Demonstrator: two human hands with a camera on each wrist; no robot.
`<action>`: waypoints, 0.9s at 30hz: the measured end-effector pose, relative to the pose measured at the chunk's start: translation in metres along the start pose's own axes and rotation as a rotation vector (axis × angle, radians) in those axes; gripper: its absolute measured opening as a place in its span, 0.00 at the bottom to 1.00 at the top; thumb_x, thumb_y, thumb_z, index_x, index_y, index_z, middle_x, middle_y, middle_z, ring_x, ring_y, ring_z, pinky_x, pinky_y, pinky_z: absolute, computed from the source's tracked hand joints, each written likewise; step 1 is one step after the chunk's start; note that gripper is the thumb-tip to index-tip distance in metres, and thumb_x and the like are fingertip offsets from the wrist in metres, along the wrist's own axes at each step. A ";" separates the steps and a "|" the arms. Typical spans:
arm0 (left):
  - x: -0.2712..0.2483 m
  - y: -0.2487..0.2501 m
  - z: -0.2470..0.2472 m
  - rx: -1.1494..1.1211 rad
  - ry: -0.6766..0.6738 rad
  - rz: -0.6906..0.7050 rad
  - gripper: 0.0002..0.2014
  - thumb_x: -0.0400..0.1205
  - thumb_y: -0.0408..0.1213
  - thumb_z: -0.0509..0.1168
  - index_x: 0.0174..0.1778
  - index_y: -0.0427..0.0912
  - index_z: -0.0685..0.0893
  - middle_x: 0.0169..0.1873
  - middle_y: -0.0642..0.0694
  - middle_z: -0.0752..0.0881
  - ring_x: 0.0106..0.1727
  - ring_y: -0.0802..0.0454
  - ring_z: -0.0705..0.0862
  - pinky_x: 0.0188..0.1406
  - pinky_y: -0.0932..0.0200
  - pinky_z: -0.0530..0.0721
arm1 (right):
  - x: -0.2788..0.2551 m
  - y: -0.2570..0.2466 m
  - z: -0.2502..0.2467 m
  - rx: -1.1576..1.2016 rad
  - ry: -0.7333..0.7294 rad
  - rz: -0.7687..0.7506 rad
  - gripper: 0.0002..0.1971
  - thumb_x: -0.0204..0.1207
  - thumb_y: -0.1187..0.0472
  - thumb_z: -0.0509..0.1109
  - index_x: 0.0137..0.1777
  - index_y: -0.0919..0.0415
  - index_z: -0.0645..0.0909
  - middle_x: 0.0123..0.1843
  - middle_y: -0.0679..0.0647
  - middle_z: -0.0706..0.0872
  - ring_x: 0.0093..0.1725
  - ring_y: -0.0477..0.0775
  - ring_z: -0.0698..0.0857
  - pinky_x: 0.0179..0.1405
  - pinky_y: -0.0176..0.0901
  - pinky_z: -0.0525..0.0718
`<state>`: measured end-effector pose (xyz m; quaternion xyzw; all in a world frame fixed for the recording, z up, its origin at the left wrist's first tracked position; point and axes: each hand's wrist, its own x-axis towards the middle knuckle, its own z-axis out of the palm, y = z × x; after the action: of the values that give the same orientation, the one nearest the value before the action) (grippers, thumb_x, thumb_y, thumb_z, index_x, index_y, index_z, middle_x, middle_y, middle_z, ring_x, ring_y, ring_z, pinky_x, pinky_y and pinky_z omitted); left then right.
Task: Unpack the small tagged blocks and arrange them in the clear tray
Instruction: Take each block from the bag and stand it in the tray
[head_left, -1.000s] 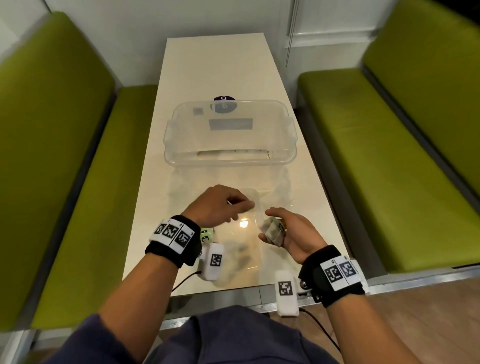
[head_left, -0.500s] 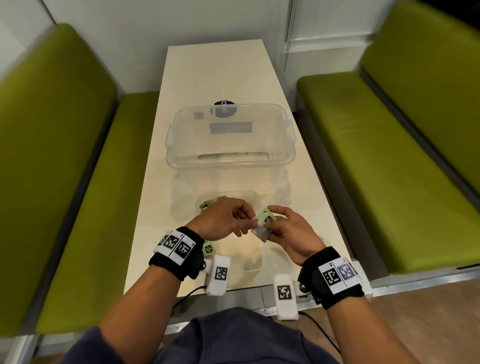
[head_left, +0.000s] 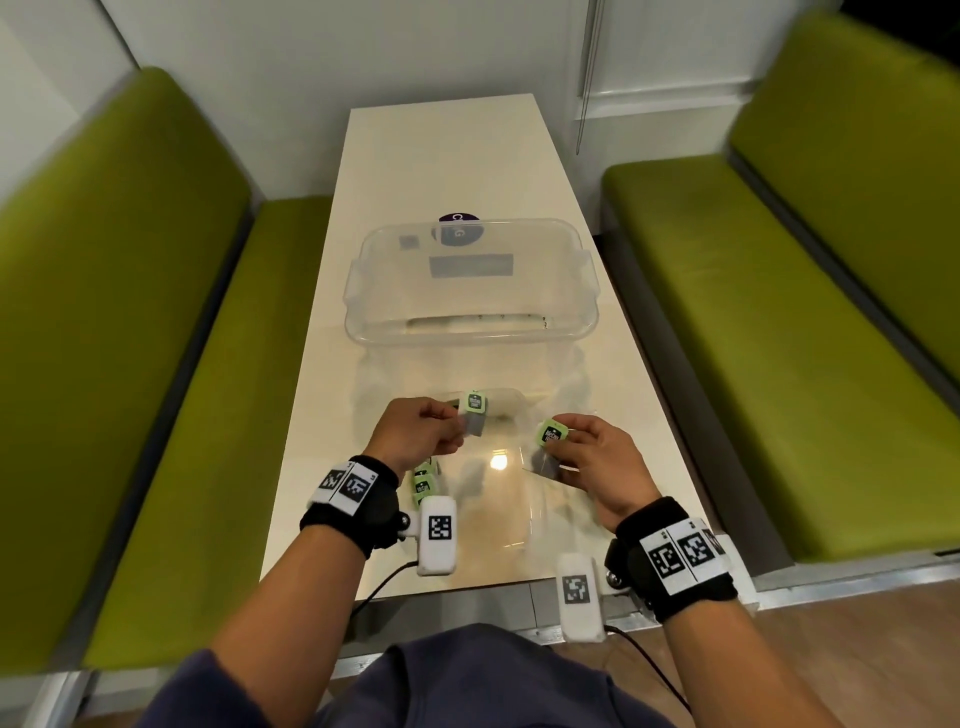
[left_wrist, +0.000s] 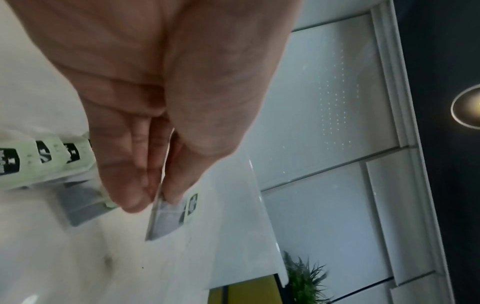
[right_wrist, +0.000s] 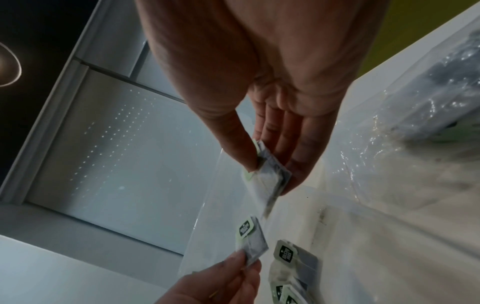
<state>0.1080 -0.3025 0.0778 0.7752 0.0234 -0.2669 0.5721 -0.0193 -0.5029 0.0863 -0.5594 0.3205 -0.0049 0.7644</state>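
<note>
A small tagged packet (head_left: 474, 415) is pinched by its grey pouch between the thumb and fingertips of the left hand (head_left: 415, 434), which is raised just above the desk (head_left: 447, 156); below that wrist a few more green-tagged packets (head_left: 423, 480) are seen lying together on the desk. A flat clear bag (head_left: 514, 499) is spread between the two hands, and whether anything is left inside it cannot be told. A second tagged packet (head_left: 550, 441) is nipped between the thumb and fingers of the right hand (head_left: 597, 462), its green tag turned up. The unpacking step is judged to be in hand, with two packets just separated and none yet placed: the clear tray (head_left: 470, 332) farther along the desk appears to hold no packets. For the next move, each packet would need to be carried forward over the near rim and set down flat, side by side, without the tags being creased. The desk is narrow, pale and glossy, with a lamp reflected in it; it is flanked by green upholstered benches (head_left: 130, 338) against white walls, and a dark round sticker (head_left: 460, 226) is seen behind the tray.
</note>
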 end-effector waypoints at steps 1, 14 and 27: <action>0.006 -0.003 -0.001 0.029 0.054 -0.013 0.04 0.78 0.24 0.77 0.41 0.35 0.89 0.38 0.37 0.90 0.34 0.47 0.89 0.36 0.61 0.91 | 0.000 0.000 0.000 0.000 -0.006 -0.003 0.15 0.76 0.79 0.72 0.61 0.69 0.82 0.54 0.68 0.90 0.49 0.65 0.88 0.48 0.52 0.90; 0.048 -0.015 0.007 0.651 0.221 -0.174 0.09 0.73 0.34 0.68 0.43 0.36 0.93 0.43 0.38 0.94 0.46 0.39 0.93 0.47 0.51 0.93 | 0.003 0.004 -0.005 0.022 -0.026 -0.002 0.13 0.77 0.77 0.73 0.61 0.68 0.83 0.53 0.66 0.90 0.48 0.62 0.89 0.44 0.49 0.91; 0.041 -0.011 0.015 0.924 0.182 -0.140 0.05 0.78 0.30 0.73 0.45 0.35 0.84 0.51 0.36 0.91 0.53 0.36 0.90 0.40 0.55 0.81 | 0.001 0.003 -0.003 -0.042 -0.051 -0.041 0.13 0.77 0.77 0.73 0.60 0.67 0.85 0.53 0.73 0.90 0.44 0.63 0.89 0.47 0.52 0.90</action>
<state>0.1338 -0.3232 0.0472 0.9652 0.0044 -0.2183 0.1439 -0.0213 -0.5050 0.0824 -0.5817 0.2893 0.0003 0.7602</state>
